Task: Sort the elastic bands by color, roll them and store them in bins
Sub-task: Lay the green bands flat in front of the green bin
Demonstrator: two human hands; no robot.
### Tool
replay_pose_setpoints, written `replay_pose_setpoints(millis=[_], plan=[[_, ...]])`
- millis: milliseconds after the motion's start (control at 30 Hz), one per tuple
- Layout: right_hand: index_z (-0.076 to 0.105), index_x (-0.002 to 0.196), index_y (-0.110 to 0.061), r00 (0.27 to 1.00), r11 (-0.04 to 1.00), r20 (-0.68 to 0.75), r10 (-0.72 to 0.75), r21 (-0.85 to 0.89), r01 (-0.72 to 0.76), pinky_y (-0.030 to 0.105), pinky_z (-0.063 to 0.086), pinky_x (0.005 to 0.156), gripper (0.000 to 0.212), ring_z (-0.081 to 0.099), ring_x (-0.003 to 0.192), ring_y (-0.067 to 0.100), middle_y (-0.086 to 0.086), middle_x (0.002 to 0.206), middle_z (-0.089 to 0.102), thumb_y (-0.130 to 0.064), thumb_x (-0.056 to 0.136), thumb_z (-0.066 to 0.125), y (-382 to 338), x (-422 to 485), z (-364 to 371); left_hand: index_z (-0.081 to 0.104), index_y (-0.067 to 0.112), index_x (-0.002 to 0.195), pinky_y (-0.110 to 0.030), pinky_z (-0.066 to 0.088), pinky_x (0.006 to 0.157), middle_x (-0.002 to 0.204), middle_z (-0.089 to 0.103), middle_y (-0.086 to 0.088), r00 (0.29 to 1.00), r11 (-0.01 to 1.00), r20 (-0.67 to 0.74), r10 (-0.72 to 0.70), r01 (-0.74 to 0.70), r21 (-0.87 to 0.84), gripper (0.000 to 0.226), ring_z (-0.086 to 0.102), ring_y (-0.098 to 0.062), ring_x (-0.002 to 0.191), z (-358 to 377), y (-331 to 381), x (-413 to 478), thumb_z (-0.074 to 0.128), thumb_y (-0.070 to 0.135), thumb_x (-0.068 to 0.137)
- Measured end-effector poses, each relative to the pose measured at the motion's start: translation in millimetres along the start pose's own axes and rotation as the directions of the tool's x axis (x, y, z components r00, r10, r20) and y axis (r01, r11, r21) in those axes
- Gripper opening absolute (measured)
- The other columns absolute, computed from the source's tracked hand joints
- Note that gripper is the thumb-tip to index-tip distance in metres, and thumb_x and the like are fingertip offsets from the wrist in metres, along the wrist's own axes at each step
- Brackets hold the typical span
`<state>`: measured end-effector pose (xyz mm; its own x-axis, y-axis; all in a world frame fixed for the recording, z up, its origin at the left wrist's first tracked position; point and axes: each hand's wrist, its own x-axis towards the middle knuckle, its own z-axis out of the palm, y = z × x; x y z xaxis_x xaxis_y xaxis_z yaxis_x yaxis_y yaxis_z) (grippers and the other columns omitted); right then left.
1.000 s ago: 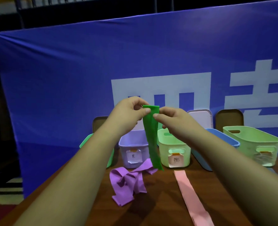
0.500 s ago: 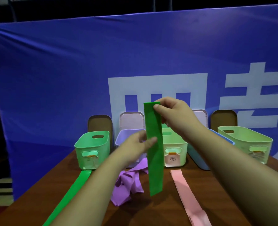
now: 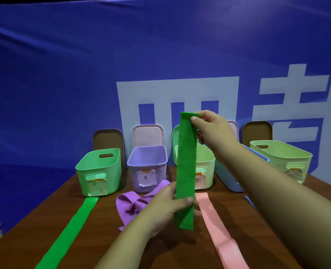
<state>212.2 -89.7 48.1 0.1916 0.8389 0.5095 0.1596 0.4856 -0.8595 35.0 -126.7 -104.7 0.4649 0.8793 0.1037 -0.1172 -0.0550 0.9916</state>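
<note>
Since half a second ago my left hand point(image 3: 172, 202) has slid lower on the green band point(image 3: 186, 162); now it pinches the band near the bottom end. My right hand point(image 3: 213, 127) pinches the top edge, so the band hangs straight above the table point(image 3: 30, 235). I judge I am smoothing it. Next it needs rolling from one end, then storing in the green bin point(image 3: 98, 171).

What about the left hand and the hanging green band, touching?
Touching. Head view: the left hand pinches the green band near its lower end, thumb across the front.
</note>
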Motion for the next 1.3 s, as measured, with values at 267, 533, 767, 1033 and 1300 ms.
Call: replay_pose_setpoints(millis=[267,533,767,1033,1300], plan=[[0.075,0.095,-0.020,0.994,0.997,-0.086,0.066,-0.025,-0.068,0.018,0.044,0.047,0.012,0.057,0.049,0.000,-0.007,0.076,0.069,-0.017,0.103,0.066,32,6,16,0.063,0.008,0.130,-0.042,0.066,0.081,0.110,0.079,-0.018,0.988,0.984,-0.053,-0.147,0.151,0.092,0.024,0.077,-0.039,0.102,-36,-17,-40,0.059,0.010,0.107],[0.070,0.108,-0.015,0.991,0.992,-0.069,0.117,-0.033,-0.119,0.023,0.046,0.046,0.006,0.064,0.054,0.013,0.008,0.096,0.070,-0.017,0.102,0.070,75,11,89,0.071,0.007,0.121,-0.032,0.066,0.072,0.100,0.079,-0.011,0.951,0.974,-0.254,-0.177,0.206,0.095,0.018,0.079,-0.031,0.088,-88,-5,-102,0.062,0.009,0.105],[0.070,0.105,-0.020,0.995,0.988,0.032,0.095,-0.125,-0.090,0.025,0.051,0.062,0.006,0.065,0.071,0.019,0.005,0.095,0.071,-0.025,0.101,0.071,101,1,186,0.065,0.004,0.105,-0.025,0.051,0.047,0.079,0.072,-0.007,0.864,0.922,-0.490,-0.118,0.278,0.268,0.013,0.070,-0.020,0.064,-151,8,-171,0.071,0.015,0.101],[0.069,0.106,-0.021,0.979,0.982,0.146,0.142,-0.142,-0.121,0.045,0.058,0.092,0.009,0.072,0.097,0.030,0.004,0.105,0.074,-0.028,0.101,0.071,128,-39,301,0.062,0.006,0.110,-0.027,0.044,0.046,0.074,0.075,-0.004,0.752,0.856,-0.658,-0.046,0.369,0.362,0.009,0.070,-0.020,0.062,-202,10,-241,0.061,0.014,0.107],[0.065,0.094,-0.017,0.937,0.922,0.210,0.278,-0.332,-0.199,0.030,0.035,0.076,0.020,0.060,0.094,0.027,0.004,0.096,0.067,-0.034,0.104,0.068,178,-73,355,0.064,0.013,0.110,-0.018,0.042,0.045,0.074,0.077,-0.005,0.691,0.774,-0.722,-0.038,0.477,0.416,0.012,0.060,-0.008,0.050,-218,-12,-258,0.070,0.017,0.101]])
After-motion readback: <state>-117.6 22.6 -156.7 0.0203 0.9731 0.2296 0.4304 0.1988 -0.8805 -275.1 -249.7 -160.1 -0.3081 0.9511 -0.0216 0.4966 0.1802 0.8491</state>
